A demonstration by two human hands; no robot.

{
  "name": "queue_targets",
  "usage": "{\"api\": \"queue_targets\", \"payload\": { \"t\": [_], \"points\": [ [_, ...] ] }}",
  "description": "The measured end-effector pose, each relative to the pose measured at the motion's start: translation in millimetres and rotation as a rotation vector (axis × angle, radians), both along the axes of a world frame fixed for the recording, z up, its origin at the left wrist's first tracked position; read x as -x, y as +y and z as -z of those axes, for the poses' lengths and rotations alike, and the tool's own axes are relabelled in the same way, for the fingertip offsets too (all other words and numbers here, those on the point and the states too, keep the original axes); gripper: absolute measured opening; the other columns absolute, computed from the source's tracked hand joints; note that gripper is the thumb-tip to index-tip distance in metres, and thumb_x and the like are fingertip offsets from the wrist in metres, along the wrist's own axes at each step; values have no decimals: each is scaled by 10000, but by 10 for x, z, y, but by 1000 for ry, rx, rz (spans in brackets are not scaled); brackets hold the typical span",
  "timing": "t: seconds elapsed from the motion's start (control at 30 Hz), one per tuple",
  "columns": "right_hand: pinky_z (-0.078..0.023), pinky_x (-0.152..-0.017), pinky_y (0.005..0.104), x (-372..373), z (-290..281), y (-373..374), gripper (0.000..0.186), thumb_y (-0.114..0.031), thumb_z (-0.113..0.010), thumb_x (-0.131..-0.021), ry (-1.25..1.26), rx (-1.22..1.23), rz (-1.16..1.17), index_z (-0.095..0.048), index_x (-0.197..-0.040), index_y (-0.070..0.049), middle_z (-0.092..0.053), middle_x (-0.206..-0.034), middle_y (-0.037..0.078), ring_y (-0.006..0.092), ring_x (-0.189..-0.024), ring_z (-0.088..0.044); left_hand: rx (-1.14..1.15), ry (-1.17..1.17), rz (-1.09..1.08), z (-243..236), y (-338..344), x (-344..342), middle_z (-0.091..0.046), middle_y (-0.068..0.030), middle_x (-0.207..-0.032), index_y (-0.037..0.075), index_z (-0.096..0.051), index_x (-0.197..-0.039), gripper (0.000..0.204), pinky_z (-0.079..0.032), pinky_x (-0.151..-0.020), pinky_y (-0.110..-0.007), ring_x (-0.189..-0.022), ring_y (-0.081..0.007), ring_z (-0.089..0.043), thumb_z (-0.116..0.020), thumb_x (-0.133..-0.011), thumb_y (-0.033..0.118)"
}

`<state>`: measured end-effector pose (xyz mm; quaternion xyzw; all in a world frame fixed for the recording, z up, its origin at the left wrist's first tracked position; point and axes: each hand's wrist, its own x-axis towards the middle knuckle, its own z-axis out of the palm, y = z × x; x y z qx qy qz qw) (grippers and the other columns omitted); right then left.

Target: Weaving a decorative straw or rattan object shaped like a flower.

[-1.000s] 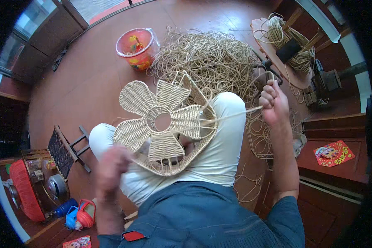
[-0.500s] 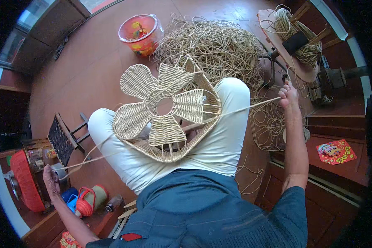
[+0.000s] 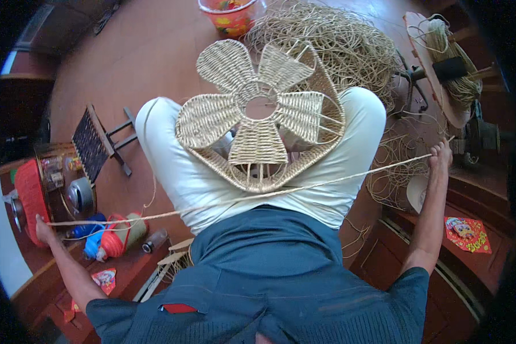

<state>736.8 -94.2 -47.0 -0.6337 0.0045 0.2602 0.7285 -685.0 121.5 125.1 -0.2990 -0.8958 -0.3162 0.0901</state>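
Observation:
A length of straw-coloured cord [image 3: 327, 182] is stretched nearly straight between my hands, low across my lap. My left hand [image 3: 44, 230] grips one end, far out to the left. At the far right, my right hand [image 3: 440, 155] is closed round the other end, a short bit poking out beyond the fist. Resting on my thighs is a woven cord basket [image 3: 259, 143] with five petals round an open centre and an angular braided rim. Bare spokes show between some petals and the rim. The cord passes just on the near side of this basket. A thin strand hangs over my left thigh.
A big heap of loose cord [image 3: 332, 49] lies on the floor ahead, beside a red bucket [image 3: 229, 20]. On the right is a bench [image 3: 427, 66] with a cord coil. A woven-top stool [image 3: 92, 143], red flask [image 3: 113, 239] and jar [image 3: 155, 241] stand left.
My hands have moved farther apart, and the cord now runs in one line below the basket instead of rising to it on both sides. The whole view has shifted.

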Motion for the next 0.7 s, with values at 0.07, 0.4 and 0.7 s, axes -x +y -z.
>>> {"api": "queue_targets", "payload": {
  "t": [0.07, 0.4, 0.7],
  "points": [
    [-258, -477, 279, 83, 244, 2, 301, -185, -500, -1176, 51, -22, -57, -532, -1439, -41, -342, -756, -47, 95, -545, -296, 161, 200, 28, -417, 95, 114, -821, -158, -1042, -18, -828, -1083, 676, -529, -883, -492, -910, -306, -738, -624, -1046, 626],
    [-557, -962, 324, 4065, -1543, 1105, 297, -206, -555, -1179, 32, -337, -718, -680, -1327, 18, -717, -1341, 123, 186, -1165, -686, 118, -520, 1330, -84, 11, -5879, -768, -111, -1287, -10, -719, -1369, 347, -540, -1069, -355, -1208, -171, -696, -603, -1112, 194],
    [-531, -927, 272, 5181, -1399, 1148, 253, -248, -576, -1177, 38, -249, -1035, -720, -1253, -55, -725, -1360, 86, 90, -1068, -640, 659, -1422, 1536, 53, -516, -7031, -679, 26, -1073, 29, -715, -1321, 296, -479, -777, -223, -883, -50, -594, -620, -1141, 245]
  ]
}}
